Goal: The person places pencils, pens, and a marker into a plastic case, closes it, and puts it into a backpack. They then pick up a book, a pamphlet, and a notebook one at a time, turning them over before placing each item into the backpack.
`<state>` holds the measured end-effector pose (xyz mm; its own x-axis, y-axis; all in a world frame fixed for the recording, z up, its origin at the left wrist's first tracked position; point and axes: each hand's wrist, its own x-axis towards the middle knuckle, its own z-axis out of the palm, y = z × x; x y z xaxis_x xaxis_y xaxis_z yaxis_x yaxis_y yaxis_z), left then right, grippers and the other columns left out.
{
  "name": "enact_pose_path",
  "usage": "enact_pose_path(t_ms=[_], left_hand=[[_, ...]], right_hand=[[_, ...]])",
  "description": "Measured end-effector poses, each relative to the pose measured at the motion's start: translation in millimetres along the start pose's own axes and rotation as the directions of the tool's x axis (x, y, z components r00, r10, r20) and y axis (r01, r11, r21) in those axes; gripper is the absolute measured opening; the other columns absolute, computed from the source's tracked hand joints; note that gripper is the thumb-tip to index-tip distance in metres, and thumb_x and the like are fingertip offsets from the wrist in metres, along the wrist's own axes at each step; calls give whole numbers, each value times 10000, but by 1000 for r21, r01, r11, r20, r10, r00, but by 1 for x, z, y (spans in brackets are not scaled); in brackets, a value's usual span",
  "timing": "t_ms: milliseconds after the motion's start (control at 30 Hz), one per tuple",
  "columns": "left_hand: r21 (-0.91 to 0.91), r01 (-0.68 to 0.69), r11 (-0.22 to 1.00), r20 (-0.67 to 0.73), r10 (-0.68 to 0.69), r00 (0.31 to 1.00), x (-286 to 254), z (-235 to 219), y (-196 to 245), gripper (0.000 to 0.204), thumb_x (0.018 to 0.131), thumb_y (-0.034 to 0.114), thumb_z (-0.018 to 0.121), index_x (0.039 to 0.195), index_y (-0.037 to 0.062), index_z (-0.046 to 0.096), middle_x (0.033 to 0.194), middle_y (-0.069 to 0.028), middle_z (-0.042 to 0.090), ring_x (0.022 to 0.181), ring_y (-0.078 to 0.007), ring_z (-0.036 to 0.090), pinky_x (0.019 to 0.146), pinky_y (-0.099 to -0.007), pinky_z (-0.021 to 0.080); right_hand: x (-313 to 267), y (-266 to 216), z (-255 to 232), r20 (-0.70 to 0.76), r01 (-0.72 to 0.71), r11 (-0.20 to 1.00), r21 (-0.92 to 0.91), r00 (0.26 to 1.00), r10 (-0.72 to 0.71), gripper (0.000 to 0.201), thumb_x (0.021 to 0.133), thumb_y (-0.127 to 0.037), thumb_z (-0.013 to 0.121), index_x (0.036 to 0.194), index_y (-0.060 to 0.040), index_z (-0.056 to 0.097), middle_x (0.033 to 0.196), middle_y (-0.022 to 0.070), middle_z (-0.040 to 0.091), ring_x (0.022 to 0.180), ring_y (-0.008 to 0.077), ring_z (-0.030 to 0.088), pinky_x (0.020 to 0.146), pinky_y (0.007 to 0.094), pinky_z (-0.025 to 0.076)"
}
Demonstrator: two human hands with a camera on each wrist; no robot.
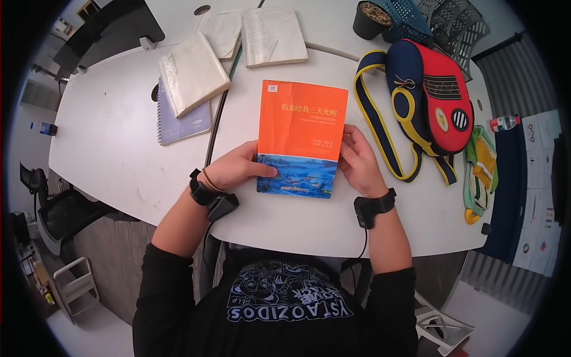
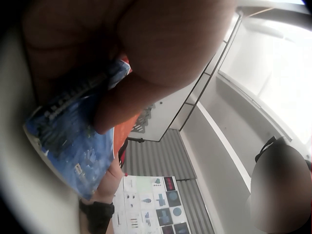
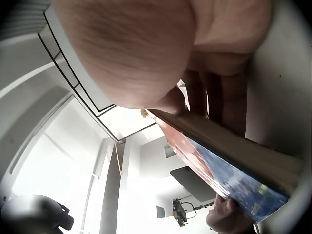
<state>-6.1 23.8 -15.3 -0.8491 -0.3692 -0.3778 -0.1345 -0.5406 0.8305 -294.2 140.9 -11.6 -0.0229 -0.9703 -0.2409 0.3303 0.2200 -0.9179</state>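
A paperback book with an orange top and a blue picture at the bottom lies closed, cover up, on the white table in front of me. My left hand grips its lower left edge, thumb pressed on the blue cover. My right hand holds the right edge, with the thumb at the cover's rim. In the right wrist view the fingers lie under the book's page edge, which is lifted slightly off the table.
A red and navy backpack lies to the right, with a green and yellow item beyond it. Behind the book are a stack of books, a spiral notebook and an open book. A black chair stands at the left.
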Motion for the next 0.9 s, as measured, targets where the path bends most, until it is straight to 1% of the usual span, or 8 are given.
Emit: enact_pose_path(t_ms=[133,200,300,533,633,700,833,900], left_hand=[[43,-7,999,-10,8,1000,-5,6,8,632,945,12,731,1533,-37,503,1455,-116,654,1300,-178,606,1166,-345,455],[245,25,969,-40,-16,999,-8,8,13,621,947,34,743,1523,-35,523,1452,-117,658,1290,-179,606,1167,-344,450],[220,-25,975,7,24,1000,-6,4,9,620,946,53,754,1520,-31,535,1447,-116,663,1284,-183,607,1167,-344,446],[244,1,970,-8,1,1000,-6,6,10,628,943,55,757,1521,-36,530,1441,-115,666,1279,-180,610,1168,-344,446],[191,-31,981,17,28,999,-4,3,7,627,944,58,760,1520,-39,530,1438,-116,669,1271,-180,615,1165,-343,449],[257,-20,966,7,19,1000,-5,4,8,622,942,61,767,1512,-40,539,1427,-117,678,1264,-177,621,1162,-343,453],[238,-39,970,13,37,999,-6,5,7,614,941,63,773,1502,-43,547,1412,-117,686,1255,-174,625,1157,-342,458],[289,-49,956,13,47,999,-6,4,7,608,944,66,776,1498,-41,551,1405,-115,689,1249,-172,627,1154,-345,460]], right_hand=[[-1,-2,1,-13,-12,1000,20,1000,13,400,1143,-215,520,1496,-36,461,1417,123,614,1274,195,636,1011,371,568],[-1,-3,1,-30,-35,999,4,999,35,386,1141,-208,527,1485,-42,468,1400,113,624,1263,189,642,1001,359,568],[1,0,-1,-14,-15,1000,23,1000,15,370,1138,-200,534,1469,-46,475,1387,102,633,1247,185,652,988,356,573],[-1,2,-8,27,-25,1000,18,999,24,365,1130,-192,544,1449,-31,474,1347,115,658,1208,186,681,951,356,592],[1,2,-12,47,-42,998,41,998,40,373,1123,-193,559,1444,-24,473,1326,126,674,1192,188,694,939,350,600],[1,4,-12,41,-54,998,44,998,52,413,1119,-199,569,1473,-22,449,1322,134,682,1185,197,703,938,351,604],[0,0,-9,48,-35,999,34,998,33,483,1118,-207,574,1528,-19,403,1350,149,672,1177,205,709,941,354,604],[0,1,-10,68,-32,998,45,997,29,543,1117,-213,575,1573,-16,356,1374,159,661,1194,216,705,947,357,603]])
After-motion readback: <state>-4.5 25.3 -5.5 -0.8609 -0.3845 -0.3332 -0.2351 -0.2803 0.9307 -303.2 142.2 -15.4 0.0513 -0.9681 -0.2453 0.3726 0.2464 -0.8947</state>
